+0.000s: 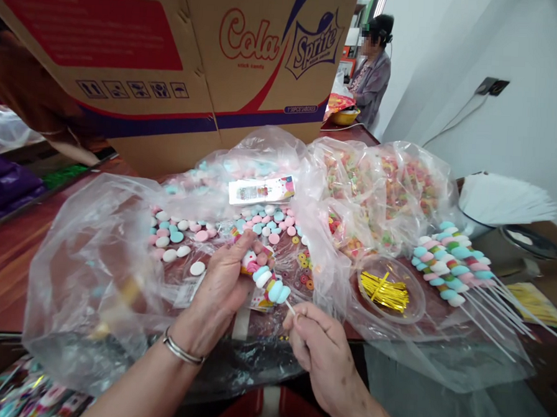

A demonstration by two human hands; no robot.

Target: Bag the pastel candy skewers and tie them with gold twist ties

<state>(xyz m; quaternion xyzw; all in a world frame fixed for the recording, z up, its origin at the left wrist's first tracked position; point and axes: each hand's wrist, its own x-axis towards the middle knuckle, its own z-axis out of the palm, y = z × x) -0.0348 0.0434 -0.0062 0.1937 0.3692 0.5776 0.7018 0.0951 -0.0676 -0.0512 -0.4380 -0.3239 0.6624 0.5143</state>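
Observation:
A candy skewer (264,277) with blue, white and yellow sweets is held between my two hands over the table's front edge. My left hand (226,277) is closed around its upper part, where a colourful printed wrapper shows. The fingers of my right hand (316,335) pinch the white stick at its lower end. Behind my hands, loose pink, white and blue candies (169,232) lie on clear plastic. Small ring candies (305,273) are scattered to the right of the skewer. A stack of printed cards (261,190) rests on the plastic further back.
A large cardboard box (194,123) stands behind bags of ring candies (382,183). At the right are a clear dish (418,306) with gold ties (384,291), finished skewers (453,262) and white sticks (505,198). A person (376,70) is at the back; another's arm shows left.

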